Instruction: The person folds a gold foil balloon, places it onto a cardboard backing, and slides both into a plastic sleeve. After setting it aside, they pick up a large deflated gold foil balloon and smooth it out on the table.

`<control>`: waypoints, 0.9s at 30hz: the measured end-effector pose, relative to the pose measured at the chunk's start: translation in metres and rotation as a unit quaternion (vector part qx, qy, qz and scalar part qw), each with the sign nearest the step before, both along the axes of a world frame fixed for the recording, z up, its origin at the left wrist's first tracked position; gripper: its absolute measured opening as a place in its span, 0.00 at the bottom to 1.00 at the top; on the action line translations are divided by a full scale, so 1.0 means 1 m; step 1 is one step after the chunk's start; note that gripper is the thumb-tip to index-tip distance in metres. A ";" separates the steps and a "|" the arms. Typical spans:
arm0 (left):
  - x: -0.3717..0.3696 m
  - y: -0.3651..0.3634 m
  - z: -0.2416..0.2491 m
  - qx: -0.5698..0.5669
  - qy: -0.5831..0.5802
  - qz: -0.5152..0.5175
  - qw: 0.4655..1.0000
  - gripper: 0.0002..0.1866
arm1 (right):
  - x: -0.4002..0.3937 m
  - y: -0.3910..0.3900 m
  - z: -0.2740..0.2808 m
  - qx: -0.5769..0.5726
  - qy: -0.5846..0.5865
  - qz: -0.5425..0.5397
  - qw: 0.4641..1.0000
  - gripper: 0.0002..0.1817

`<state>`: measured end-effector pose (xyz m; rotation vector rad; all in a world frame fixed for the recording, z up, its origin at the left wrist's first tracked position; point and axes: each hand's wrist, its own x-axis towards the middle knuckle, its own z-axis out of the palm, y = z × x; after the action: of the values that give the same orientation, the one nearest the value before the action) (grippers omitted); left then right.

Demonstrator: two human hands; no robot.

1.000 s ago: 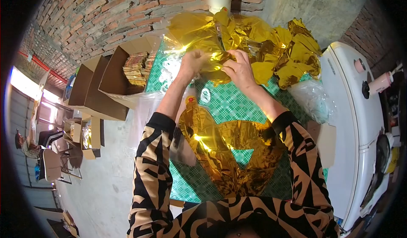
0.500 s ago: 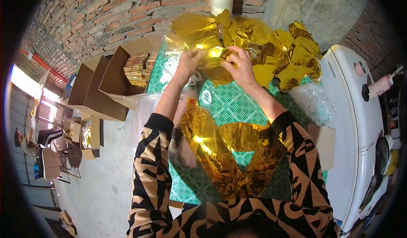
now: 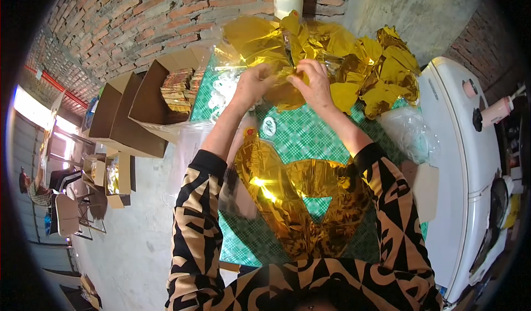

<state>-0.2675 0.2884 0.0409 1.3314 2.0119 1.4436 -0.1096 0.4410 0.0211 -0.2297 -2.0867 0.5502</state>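
Note:
Both hands are at the far side of a green checked table (image 3: pixel 298 136), over a pile of gold foil (image 3: pixel 381 76). My left hand (image 3: pixel 256 84) has its fingers closed on a piece of gold foil. Beside it, my right hand (image 3: pixel 314 80) pinches the same foil between thumb and fingers. The fingertips of the two hands are a short gap apart. Nearer my body, a large flat gold foil shape (image 3: pixel 326 231) with a triangular opening lies on the table. White ribbon (image 3: pixel 224 92) lies left of my left hand, and a white ring-shaped coil (image 3: pixel 269 127) is below the hands.
Open cardboard boxes (image 3: pixel 119 114) stand on the left, one holding stacked packets (image 3: pixel 180 88). Clear plastic bags (image 3: pixel 409 134) lie at the table's right, beside a white refrigerator (image 3: pixel 451 161). A person (image 3: pixel 37 192) is at the far left near a chair (image 3: pixel 67 214).
My left hand has moved slightly right and turned, closer to my right hand. The foil between them has shifted and looks more gathered. The person at the far left has moved a little.

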 end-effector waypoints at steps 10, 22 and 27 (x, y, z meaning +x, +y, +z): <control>-0.014 0.010 0.036 0.129 -0.036 0.073 0.988 0.20 | 0.002 -0.020 -0.007 0.135 -0.052 0.053 0.988 0.11; -0.007 -0.009 0.050 0.119 -0.095 -0.007 0.988 0.19 | -0.058 -0.008 -0.035 0.270 -0.186 -0.047 0.943 0.22; -0.025 -0.037 0.115 0.202 -0.118 0.075 0.969 0.15 | -0.056 -0.008 -0.031 0.258 -0.238 -0.027 0.936 0.23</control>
<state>-0.2929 0.2515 0.1559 1.0978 1.7565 2.0601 -0.1657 0.4327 -0.0098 -0.1163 -2.6012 -0.1209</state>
